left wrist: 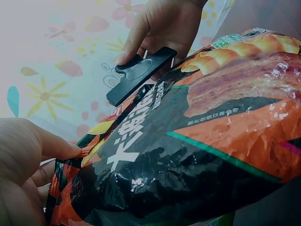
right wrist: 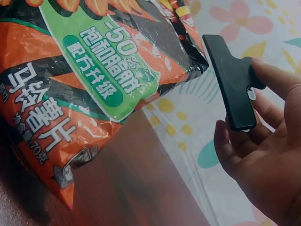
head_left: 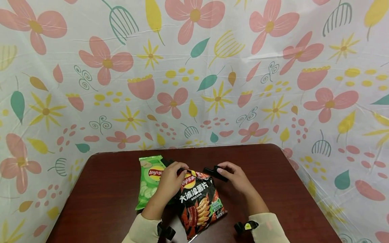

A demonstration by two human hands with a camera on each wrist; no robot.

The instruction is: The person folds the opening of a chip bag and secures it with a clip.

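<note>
A black and orange bag of potato chips [head_left: 197, 206] leans towards me at the middle of the table. My left hand [head_left: 168, 180] pinches its top left corner between thumb and fingers, as the left wrist view shows closely. In my right hand [head_left: 238, 177] is a black clip [right wrist: 231, 82], its handle pinched between thumb and fingers. The clip [left wrist: 141, 75] is beside the bag's upper right edge; whether it touches the bag I cannot tell. A green bag of potato chips [head_left: 147, 184] lies to the left, partly hidden behind my left hand and forearm.
The dark red-brown table [head_left: 100, 195] has rounded far corners. Behind it and at the sides hangs a white cloth [head_left: 182, 131] with a flower and leaf print. Something black shows behind the left hand, too hidden to name. Both wrists wear black straps with small devices.
</note>
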